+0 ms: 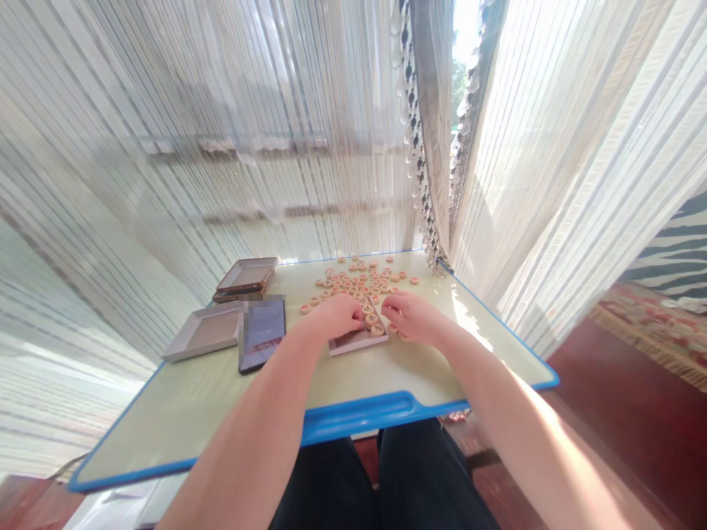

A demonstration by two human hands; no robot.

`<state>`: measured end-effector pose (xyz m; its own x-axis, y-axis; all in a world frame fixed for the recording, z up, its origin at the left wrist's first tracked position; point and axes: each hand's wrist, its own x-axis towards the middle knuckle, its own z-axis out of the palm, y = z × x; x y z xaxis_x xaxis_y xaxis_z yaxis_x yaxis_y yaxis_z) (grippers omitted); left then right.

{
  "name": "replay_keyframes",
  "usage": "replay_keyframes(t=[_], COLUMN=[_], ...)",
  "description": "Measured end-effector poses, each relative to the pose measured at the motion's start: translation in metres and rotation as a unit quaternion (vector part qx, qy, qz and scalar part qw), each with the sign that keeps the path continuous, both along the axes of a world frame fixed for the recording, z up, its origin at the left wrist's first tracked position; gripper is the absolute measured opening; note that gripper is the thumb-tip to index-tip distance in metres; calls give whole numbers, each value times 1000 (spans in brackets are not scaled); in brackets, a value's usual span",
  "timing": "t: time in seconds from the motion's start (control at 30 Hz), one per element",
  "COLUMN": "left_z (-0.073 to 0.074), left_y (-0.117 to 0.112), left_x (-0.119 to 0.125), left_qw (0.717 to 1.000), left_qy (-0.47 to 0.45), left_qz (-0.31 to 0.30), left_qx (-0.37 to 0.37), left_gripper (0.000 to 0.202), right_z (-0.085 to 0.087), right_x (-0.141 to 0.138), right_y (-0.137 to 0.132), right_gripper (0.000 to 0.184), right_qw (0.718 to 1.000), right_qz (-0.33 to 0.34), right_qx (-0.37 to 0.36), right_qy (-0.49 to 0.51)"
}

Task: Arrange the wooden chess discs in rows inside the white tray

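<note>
At a tabletop [177,408], a person's left hand [341,316], the nearer, rests inside a shallow box [359,342] beside a row of round pieces [372,321] running away from the body, the right hand [406,313] curled over loose pieces [394,328] just outside, either grip's hold impossible to tell.

We get bright daylight through white, sheer string curtains [276,169], with glare near the right edge of the pale-yellow, blue-rimmed table surface [160,419]. Wide-angle distortion stretches the margins; small, round, pale wooden-looking discs [353,288] look soft; pixelation masks part of a black, flat, rectangular tablet [269,324].
</note>
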<state>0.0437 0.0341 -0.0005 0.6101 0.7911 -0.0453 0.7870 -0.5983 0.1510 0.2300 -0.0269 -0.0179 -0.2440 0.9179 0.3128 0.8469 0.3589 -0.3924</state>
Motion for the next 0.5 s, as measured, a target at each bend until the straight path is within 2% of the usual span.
replay_keyframes(t=[0.2,0.33,0.4,0.5], left_z=[-5,2,9,18], left_y=[3,1,-1,-3], left_x=[2,0,-3,-9], left_qw=[1000,1000,999,986], left_qy=[6,13,2,31], left_qz=[-7,1,35,138], left_qx=[9,11,36,91], left_gripper=[22,16,16,19], right_z=[-2,-3,-5,-9], right_x=[1,7,14,24], right_y=[7,11,15,21], right_gripper=[34,36,33,23], right_qw=[997,990,984,971], right_qz=[-77,-138,-177,-239], right_qx=[10,2,0,-13], right_qy=[-21,-13,-2,11])
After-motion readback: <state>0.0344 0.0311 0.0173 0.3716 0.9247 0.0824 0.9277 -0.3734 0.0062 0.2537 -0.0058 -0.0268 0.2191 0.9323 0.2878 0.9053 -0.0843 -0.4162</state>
